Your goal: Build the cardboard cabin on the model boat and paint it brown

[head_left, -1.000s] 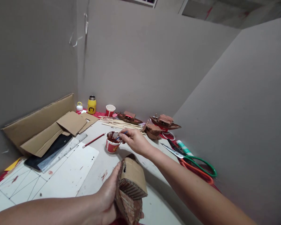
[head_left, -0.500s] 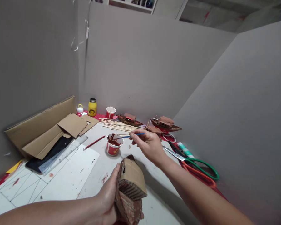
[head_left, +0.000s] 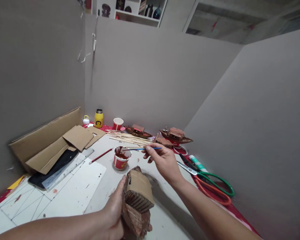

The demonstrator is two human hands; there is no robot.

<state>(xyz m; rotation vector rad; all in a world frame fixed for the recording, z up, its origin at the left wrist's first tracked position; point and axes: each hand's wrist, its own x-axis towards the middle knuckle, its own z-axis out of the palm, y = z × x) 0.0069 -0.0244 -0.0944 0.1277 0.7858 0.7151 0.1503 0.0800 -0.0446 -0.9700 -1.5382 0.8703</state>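
Note:
My left hand [head_left: 115,211] holds a cardboard model boat [head_left: 137,218] from its left side and from below. The boat's arched cabin roof [head_left: 141,186] is bare tan cardboard, while the hull is reddish brown. Pinched in my right hand [head_left: 161,160] is a thin blue paintbrush [head_left: 153,148]. The brush tip points left, at the rim of a red and white paper cup [head_left: 121,162] with dark red-brown paint inside. The cup stands on the white table just beyond the boat.
A red pencil [head_left: 100,156], a ruler [head_left: 67,170] and cardboard sheets [head_left: 78,137] lie left. Thin sticks [head_left: 127,137], a yellow bottle [head_left: 98,118], another cup [head_left: 118,124] and model boats [head_left: 176,134] are at the back. Scissors [head_left: 202,173] lie right.
My right hand has moved slightly right, drawing the brush tip up out of the paint toward the cup's rim. The boat stays in my left hand. The camera view has tilted up a little.

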